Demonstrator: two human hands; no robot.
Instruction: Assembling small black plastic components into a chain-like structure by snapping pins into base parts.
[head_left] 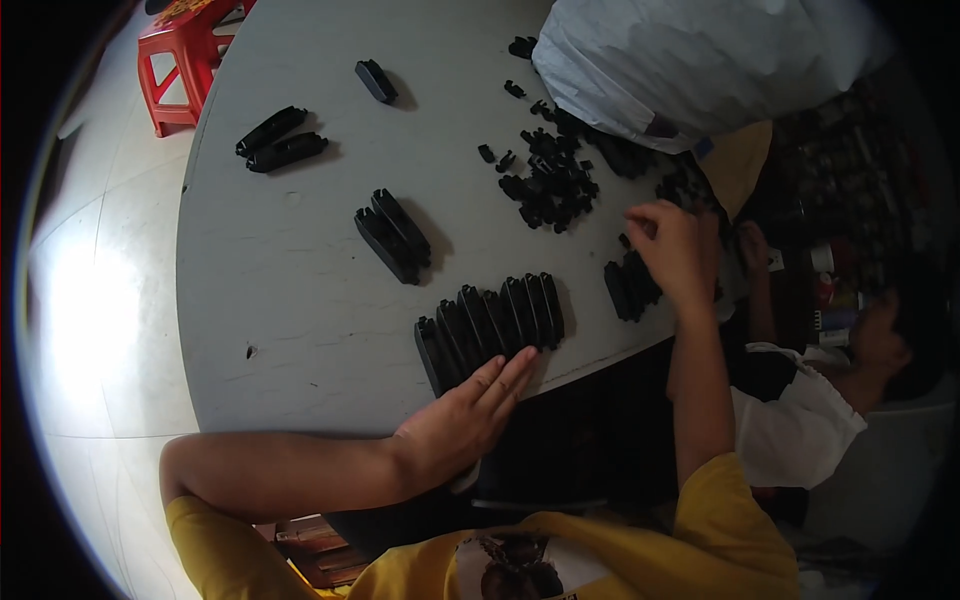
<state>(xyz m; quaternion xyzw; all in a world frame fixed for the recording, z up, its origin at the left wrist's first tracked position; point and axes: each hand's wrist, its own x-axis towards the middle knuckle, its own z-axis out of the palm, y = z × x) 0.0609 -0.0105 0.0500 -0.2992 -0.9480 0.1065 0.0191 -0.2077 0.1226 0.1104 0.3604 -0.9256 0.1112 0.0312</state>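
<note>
Beside the near edge of the table (300, 335), our left hand (458, 425) lies flat and unclenched, fingers outstretched against a row of about seven black casings (480, 320). Grey tabletop stretches between row and left edge. Farther off we count five more casings: two pairs (390, 238) and a single one (375, 82). Our right hand (672, 250) curls beside a few others (622, 290) at right; we cannot tell whether it holds anything. Uncounted small black clips (553, 185) lie heaped beyond.
</note>
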